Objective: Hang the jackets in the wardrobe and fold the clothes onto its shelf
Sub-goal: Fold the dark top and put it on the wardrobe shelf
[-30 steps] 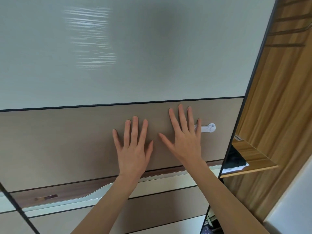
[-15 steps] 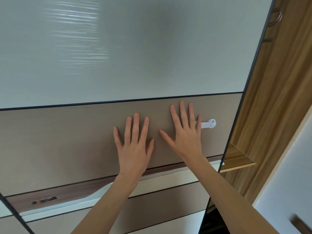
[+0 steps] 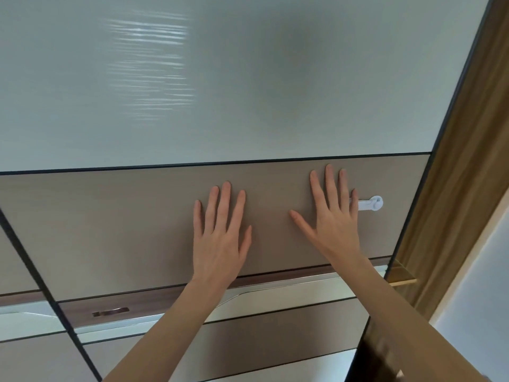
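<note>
Head view: left hand (image 3: 220, 238) and right hand (image 3: 334, 216), fingers spread flat, press the sliding wardrobe door (image 3: 137, 230), which has slid right, nearly hiding the shelf (image 3: 402, 282); closing up; no clothes visible

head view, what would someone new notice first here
Two bare hands pressed flat, fingers spread, on the brown band of the sliding wardrobe door: the left hand near centre, the right hand beside it. A small white plastic latch sits on the door just right of the right hand's little finger. Along the right edge, a narrow strip of the wood-grain wardrobe interior shows.
</note>
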`<state>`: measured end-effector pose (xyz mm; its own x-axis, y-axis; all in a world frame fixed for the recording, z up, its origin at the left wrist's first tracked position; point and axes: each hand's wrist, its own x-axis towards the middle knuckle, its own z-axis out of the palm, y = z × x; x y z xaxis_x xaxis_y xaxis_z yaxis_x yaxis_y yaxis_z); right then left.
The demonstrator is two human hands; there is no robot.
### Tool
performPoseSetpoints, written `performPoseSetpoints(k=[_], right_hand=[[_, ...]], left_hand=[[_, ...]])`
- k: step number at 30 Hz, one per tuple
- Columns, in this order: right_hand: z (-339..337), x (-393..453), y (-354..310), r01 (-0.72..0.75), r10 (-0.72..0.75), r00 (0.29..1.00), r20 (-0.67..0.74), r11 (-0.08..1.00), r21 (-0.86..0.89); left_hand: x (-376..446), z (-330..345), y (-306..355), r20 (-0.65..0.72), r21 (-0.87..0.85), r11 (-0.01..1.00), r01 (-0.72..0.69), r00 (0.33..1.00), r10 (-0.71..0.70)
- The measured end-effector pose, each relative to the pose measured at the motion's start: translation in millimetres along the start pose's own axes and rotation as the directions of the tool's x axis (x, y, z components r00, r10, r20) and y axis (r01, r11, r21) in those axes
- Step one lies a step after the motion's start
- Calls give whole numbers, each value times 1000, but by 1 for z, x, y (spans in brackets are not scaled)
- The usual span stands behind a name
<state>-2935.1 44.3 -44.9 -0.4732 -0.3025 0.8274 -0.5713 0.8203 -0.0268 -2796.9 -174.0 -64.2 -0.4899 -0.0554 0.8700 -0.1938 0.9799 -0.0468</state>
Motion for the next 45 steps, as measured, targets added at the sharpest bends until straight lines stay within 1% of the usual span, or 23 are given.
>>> performPoseSetpoints(k=[2, 6, 10, 11, 14, 15, 17, 22, 27, 32, 37, 45], right_hand=[[-3, -1, 13, -14, 14, 1000, 10, 1000, 9], [-8, -2, 26, -51, 50, 998, 46, 999, 19], [-17, -7, 26, -119, 119, 993, 18, 993, -3], [-19, -8, 20, -104, 104, 995, 2, 995, -10], [-19, -6, -5, 20, -20, 1000, -16, 1000, -12], [-17, -3, -10, 39, -39, 999, -5, 999, -3], [-13, 0, -10, 20, -20, 999, 29, 1000, 24], [-8, 0, 15, -12, 11, 998, 57, 1000, 27], [-7, 0, 36, -41, 37, 997, 68, 997, 64], [-10, 0, 58, -60, 51, 995, 86, 993, 103], [-6, -2, 77, -90, 80, 992, 96, 990, 105], [-7, -2, 104, -125, 112, 988, 109, 984, 123]], left_hand=[[1, 5, 10, 13, 5, 999, -37, 999, 37], [4, 14, 26, 26, 15, 999, -49, 998, 48], [10, 20, 45, 38, 9, 998, -65, 997, 64], [12, 21, 50, 40, 5, 998, -64, 997, 64], [16, 20, 65, 46, -29, 997, -73, 996, 74], [18, 19, 68, 46, -41, 995, -86, 995, 88], [19, 16, 69, 42, -56, 993, -102, 994, 104], [15, 15, 52, 9, 5, 1000, -17, 1000, 17], [15, 23, 55, 28, 25, 997, -74, 997, 73], [20, 33, 78, 15, 13, 997, -73, 997, 73], [26, 41, 100, 22, -5, 996, -92, 996, 92], [32, 49, 124, 62, -22, 993, -116, 991, 117]])
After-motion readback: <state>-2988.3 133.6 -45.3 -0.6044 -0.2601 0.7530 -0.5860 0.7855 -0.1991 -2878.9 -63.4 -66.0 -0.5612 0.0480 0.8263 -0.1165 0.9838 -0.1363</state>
